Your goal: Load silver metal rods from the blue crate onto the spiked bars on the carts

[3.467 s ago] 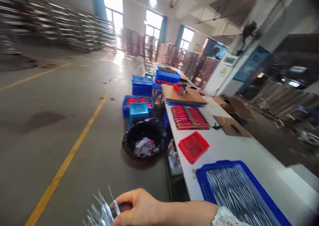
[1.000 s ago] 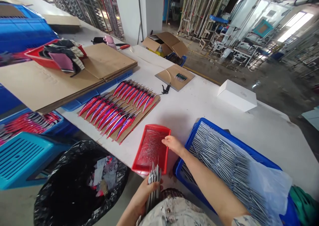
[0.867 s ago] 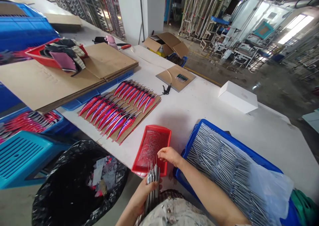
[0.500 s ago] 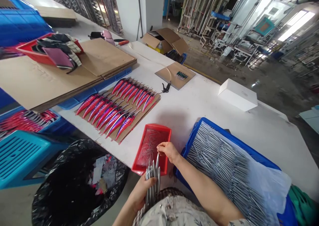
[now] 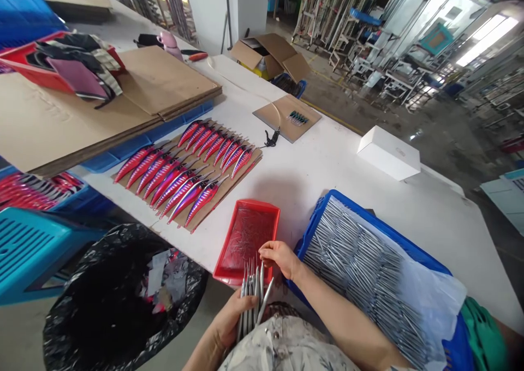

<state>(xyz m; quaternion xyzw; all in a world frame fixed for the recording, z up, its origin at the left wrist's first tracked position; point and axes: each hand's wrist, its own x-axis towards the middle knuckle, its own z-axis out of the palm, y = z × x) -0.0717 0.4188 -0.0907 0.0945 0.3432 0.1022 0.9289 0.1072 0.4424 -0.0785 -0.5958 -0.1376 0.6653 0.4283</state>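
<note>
My left hand (image 5: 231, 319) is closed round a bundle of silver lure bodies (image 5: 252, 297) that stand upright near the table's front edge. My right hand (image 5: 280, 257) pinches something small at the tips of that bundle; I cannot make out what. Just beyond the hands lies a red tray (image 5: 246, 239) of thin wire pieces. To the right stands a blue crate (image 5: 315, 228) filled with several more silver lure bodies (image 5: 360, 267).
Painted red-and-purple lures (image 5: 186, 166) lie in rows on cardboard on the white table (image 5: 327, 163). A white box (image 5: 388, 153) and a small cardboard sheet (image 5: 286, 117) sit farther back. A black-bagged bin (image 5: 110, 300) and a blue stool (image 5: 28, 251) stand on the floor at left.
My view swung from the factory floor to the table. My right hand drew back from the red tray to the tips of the bundle held in my left hand.
</note>
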